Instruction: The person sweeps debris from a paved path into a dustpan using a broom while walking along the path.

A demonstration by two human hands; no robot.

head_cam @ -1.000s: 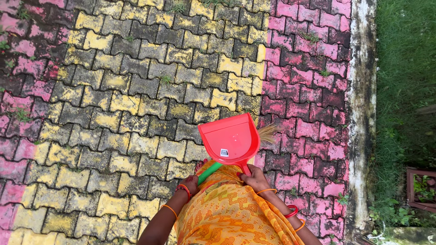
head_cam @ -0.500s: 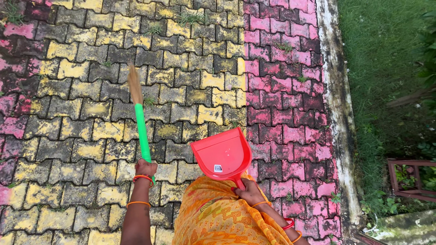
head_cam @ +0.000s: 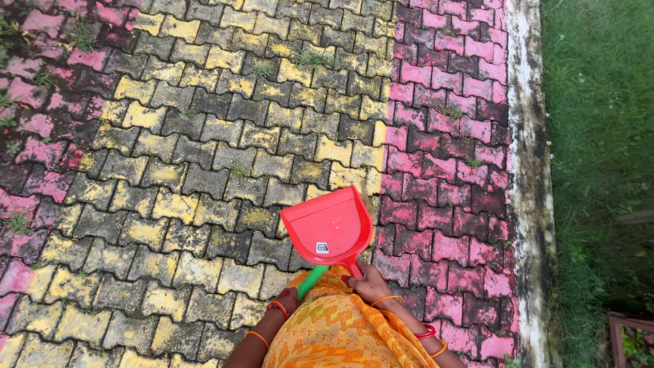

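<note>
Mossy paving (head_cam: 204, 136) beneath red dustpan (head_cam: 327, 228)

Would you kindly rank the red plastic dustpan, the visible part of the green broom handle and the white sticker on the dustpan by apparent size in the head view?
1. Red plastic dustpan, held by the right hand.
2. Visible part of the green broom handle, at the left hand; the rest is hidden.
3. White sticker.
</note>
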